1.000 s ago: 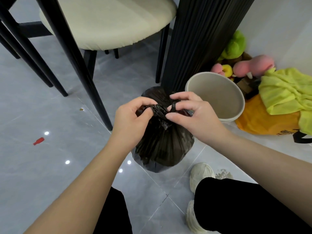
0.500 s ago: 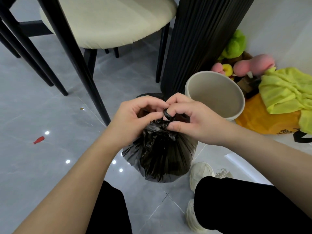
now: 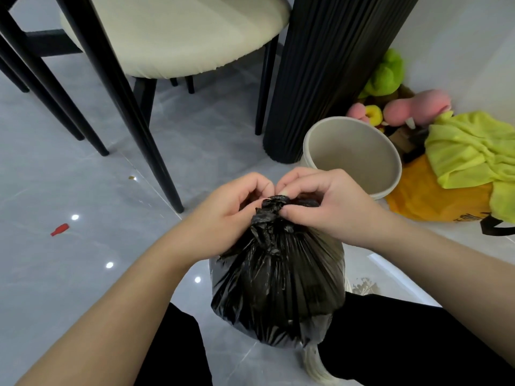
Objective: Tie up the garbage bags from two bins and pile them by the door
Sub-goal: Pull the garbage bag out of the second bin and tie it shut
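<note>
A cream-seated chair [image 3: 181,37] on black legs stood on the grey tiled floor [image 3: 55,274] beside a black fluted pedestal [image 3: 328,79]. Plush toys [image 3: 387,76], a yellow-green cloth [image 3: 471,146] and an orange bag [image 3: 426,199] lay by the wall; a small red scrap [image 3: 59,229] lay well apart.

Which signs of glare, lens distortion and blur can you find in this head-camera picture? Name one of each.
Head view: white glare spots dot the glossy floor. Head view: the wide lens splays the chair leg and black column apart. Head view: the left hand, right hand and garbage bag look sharp, not blurred.
</note>
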Motion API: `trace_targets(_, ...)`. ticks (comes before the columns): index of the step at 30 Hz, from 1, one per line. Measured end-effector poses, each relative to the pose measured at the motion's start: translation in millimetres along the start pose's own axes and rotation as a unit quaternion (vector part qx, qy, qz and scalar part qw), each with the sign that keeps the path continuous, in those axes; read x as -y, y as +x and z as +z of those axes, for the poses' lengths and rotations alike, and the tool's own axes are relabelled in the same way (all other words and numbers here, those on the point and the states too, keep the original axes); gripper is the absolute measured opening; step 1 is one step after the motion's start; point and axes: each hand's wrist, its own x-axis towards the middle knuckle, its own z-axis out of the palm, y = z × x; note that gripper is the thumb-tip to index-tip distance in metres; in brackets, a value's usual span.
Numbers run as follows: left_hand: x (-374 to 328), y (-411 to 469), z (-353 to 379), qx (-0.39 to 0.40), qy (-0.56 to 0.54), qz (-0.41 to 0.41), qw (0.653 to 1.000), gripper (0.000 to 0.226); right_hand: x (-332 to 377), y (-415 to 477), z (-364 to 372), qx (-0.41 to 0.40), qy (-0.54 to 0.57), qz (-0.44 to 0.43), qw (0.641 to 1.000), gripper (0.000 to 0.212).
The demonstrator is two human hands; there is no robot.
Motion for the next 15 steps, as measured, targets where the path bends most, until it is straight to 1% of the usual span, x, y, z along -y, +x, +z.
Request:
trace_targets(3, 0, 4, 3, -0.031, -0.005, -0.006, 0.999, 0.01, -6, -1, 11, -0.099, 0.002, -0.023, 0.995, 0.016)
trace_targets(5, -1, 7, 6, -0.047, -0.016, -0.01, 0.999, 0.011, -9, -1, 17, -0.163, -0.001, -0.021, 0.986, 0.015)
trace_targets(8, 0, 12, 15, -0.103, -0.002, -0.023, 0.994, 0.009, -12, 1, 21, -0.255, -0.059, -0.011, 0.965, 0.014)
trace_targets(10, 2, 16, 25, -0.158, 0.043, -0.025, 0.986, 0.006, -12, 4, 22, -0.28, -0.087, 0.013, 0.956, 0.013)
trace_targets(12, 3, 19, 35, -0.201, 0.14, -0.018, 0.969, 0.007, -9, 7, 23, -0.278, -0.102, 0.042, 0.954, 0.013)
trace_targets(13, 2, 19, 39, -0.215, 0.184, -0.01, 0.959, 0.008, -9, 8, 24, -0.273, -0.106, 0.053, 0.955, 0.013)
trace_targets(15, -1, 18, 41, -0.228, 0.222, 0.012, 0.948, 0.007, -8, 9, 23, -0.269, -0.103, 0.055, 0.956, 0.016)
